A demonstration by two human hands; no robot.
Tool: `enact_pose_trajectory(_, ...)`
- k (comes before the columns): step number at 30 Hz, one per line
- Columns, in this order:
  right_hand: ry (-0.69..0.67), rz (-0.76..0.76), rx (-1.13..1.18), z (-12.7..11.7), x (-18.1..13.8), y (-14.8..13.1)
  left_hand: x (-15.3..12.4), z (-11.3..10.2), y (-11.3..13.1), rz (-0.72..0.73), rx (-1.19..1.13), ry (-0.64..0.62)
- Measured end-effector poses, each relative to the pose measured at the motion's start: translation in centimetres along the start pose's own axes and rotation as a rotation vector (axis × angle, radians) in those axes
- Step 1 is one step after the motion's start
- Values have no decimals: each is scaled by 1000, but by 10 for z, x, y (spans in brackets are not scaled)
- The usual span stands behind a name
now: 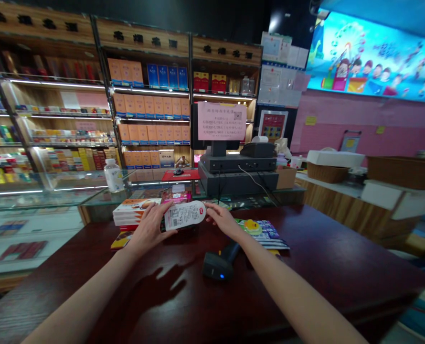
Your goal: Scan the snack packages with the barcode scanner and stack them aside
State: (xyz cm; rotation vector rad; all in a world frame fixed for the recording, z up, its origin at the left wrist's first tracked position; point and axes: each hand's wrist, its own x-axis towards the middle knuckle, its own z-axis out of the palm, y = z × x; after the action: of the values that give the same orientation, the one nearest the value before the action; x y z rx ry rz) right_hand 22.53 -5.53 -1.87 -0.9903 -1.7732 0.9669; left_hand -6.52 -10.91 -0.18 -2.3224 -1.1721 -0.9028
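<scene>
Above the counter, my left hand [151,223] grips the left end of a white package [185,215], fingers behind it and thumb below. Small print, a barcode and a red logo near its rounded right end face me. Closed fingertips of my right hand [221,219] pinch that rounded end. A black barcode scanner [217,265] with a lit blue spot lies on the counter below my right hand. Left of my left hand is a stack of white and orange boxes [132,213]. Colourful flat packs [270,233] lie right of my right wrist, partly behind the forearm.
The dark wooden counter [327,248] spans the front. Behind it stand a cash register with a screen [237,167], a glass showcase [101,196] and a clear bottle [114,176]. Shelves of boxes [151,107] line the back. Baskets [327,172] sit at right.
</scene>
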Motion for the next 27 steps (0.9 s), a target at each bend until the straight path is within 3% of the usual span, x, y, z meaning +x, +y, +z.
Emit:
enact_pose_trajectory(12,-225,-79,-209,-35,-64,28,-10,1,-1,24,12,22)
enact_pose_trajectory(18,-220,-159,-307,-40,-79,23,-14,4,-1,38,35,-5)
enact_pose_trajectory(27,-233,-204,-548,-47,-89,21,-25,0,21,36,17,-46)
